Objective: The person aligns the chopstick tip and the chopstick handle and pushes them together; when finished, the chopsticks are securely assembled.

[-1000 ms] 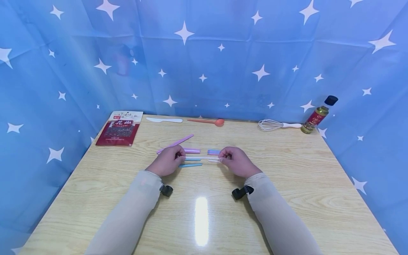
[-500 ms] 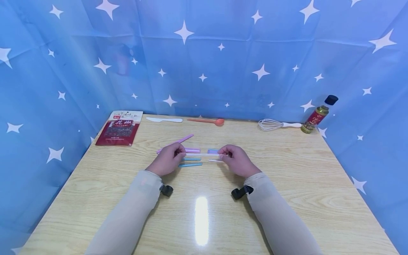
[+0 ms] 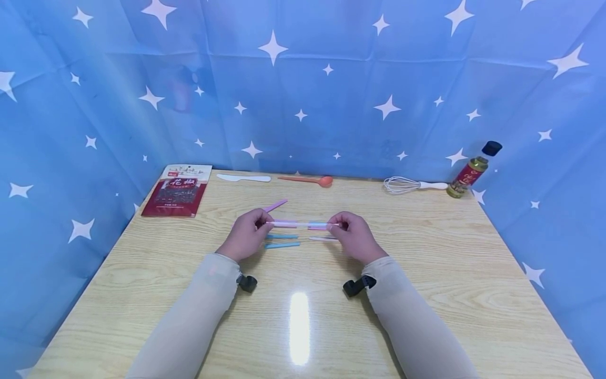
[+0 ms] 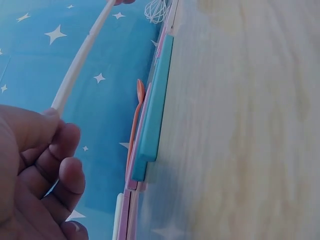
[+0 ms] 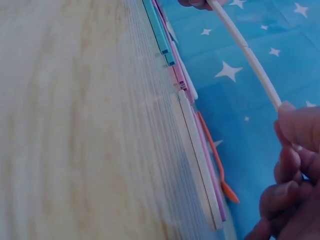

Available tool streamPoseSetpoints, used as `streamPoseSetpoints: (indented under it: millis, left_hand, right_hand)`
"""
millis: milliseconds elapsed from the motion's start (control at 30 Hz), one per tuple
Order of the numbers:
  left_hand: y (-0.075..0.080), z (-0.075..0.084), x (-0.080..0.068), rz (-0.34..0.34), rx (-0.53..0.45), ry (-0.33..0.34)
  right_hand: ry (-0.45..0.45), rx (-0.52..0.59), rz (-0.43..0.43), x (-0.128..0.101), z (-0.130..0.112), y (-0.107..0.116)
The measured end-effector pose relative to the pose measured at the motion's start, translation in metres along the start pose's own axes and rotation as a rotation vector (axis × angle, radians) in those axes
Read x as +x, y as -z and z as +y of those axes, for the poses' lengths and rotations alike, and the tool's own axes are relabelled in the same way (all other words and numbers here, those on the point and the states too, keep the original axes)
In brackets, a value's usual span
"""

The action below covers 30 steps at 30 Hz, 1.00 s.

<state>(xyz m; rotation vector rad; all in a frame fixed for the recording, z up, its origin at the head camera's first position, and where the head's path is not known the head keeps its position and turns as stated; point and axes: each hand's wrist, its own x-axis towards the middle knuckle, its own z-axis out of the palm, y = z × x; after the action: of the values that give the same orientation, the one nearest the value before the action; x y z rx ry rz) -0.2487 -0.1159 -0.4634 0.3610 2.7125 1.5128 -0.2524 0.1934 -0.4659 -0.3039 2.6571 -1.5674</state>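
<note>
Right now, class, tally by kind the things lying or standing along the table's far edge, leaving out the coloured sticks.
Packet: 1
Knife: 1
Spoon: 1
Whisk: 1
Bottle: 1
Total: 5

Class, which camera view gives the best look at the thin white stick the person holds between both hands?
The head view: it shows the whole thin white stick lifted above the wooden table, pinched at its ends by the left hand and right hand. The left wrist view shows it running away from that hand's fingers; the right wrist view likewise.

Two hands [image 3: 246,237] [image 3: 355,239], roughly six sticks [image 3: 282,245] — hard to count, one packet [image 3: 176,190], knife [image 3: 243,178], spoon [image 3: 307,180], whisk [image 3: 412,185], bottle [image 3: 473,169].
</note>
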Motion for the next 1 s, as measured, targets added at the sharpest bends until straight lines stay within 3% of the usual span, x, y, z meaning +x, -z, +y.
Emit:
streamPoseSetpoints:
  millis: [200,433,700,1000]
  left_hand:
    - [0.0013,0.0001,-0.0010,0.028,-0.043,-0.007]
    - [0.0026,0.0004,-0.0009,0.022,-0.071,-0.047]
    - [0.0035,0.0019,-0.0005,0.008,-0.092,-0.040]
    - [0.0082,-0.0019,0.0021,0.045,-0.114,-0.013]
  right_hand:
    - [-0.019,-0.027,0.022,0.0008,-0.0008,-0.0007]
    - [0.027,-0.006,0.054,0.0000,-0.0025,-0.0035]
    - [0.065,0.035,0.074,-0.0027,-0.0047,-0.0055]
    - [0.001,0.021,0.057,-0.0022,-0.0031,-0.0051]
